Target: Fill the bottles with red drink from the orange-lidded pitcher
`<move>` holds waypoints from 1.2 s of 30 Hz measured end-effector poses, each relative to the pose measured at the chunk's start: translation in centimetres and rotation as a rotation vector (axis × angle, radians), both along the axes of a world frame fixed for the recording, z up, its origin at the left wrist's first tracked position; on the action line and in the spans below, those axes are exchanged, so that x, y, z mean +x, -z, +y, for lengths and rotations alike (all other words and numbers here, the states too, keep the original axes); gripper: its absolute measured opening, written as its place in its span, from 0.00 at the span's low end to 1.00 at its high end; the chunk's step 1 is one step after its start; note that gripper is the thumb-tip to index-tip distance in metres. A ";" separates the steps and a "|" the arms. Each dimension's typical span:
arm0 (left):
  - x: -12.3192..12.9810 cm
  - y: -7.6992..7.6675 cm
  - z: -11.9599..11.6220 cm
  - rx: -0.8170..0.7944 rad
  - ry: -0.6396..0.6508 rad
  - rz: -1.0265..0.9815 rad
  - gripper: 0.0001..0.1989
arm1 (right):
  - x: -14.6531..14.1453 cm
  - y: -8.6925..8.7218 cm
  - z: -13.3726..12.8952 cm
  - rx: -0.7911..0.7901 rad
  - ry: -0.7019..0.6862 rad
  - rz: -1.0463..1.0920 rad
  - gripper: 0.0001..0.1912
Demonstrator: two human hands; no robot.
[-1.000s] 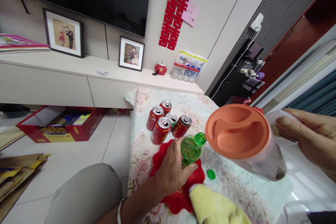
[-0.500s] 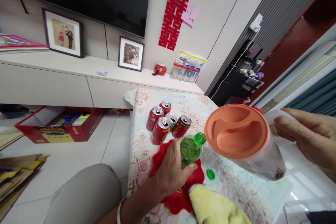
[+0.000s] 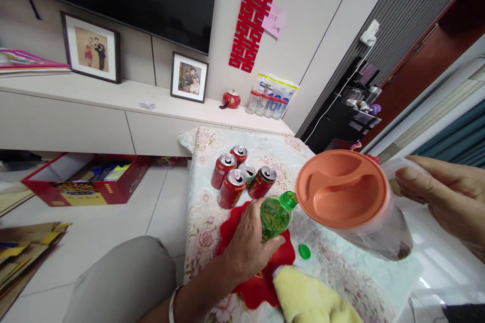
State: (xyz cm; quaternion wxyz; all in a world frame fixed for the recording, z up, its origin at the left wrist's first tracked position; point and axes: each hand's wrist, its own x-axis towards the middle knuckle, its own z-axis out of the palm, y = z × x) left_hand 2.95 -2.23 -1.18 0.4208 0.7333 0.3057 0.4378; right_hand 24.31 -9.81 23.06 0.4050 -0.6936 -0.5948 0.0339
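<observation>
My left hand is wrapped round a green plastic bottle, uncapped and upright over a red scalloped mat. Closed on the handle of a clear pitcher is my right hand. The pitcher has an orange lid and is tilted, its lid edge at the bottle's mouth. A little dark liquid shows inside it. The green cap lies on the table beside the mat, near a yellow cloth.
Several opened cans, one a red can, stand on the flowered tablecloth behind the bottle. Beyond are a white cabinet with picture frames and jars, and a red box on the floor.
</observation>
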 end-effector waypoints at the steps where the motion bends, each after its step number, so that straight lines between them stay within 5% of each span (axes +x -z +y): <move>1: 0.0 -0.1 0.0 -0.005 0.001 0.000 0.34 | 0.0 0.0 0.0 0.002 -0.003 -0.010 0.21; 36: -0.2 -0.3 -0.1 0.024 -0.013 0.009 0.33 | -0.9 -0.1 0.1 -0.021 -0.016 0.036 0.20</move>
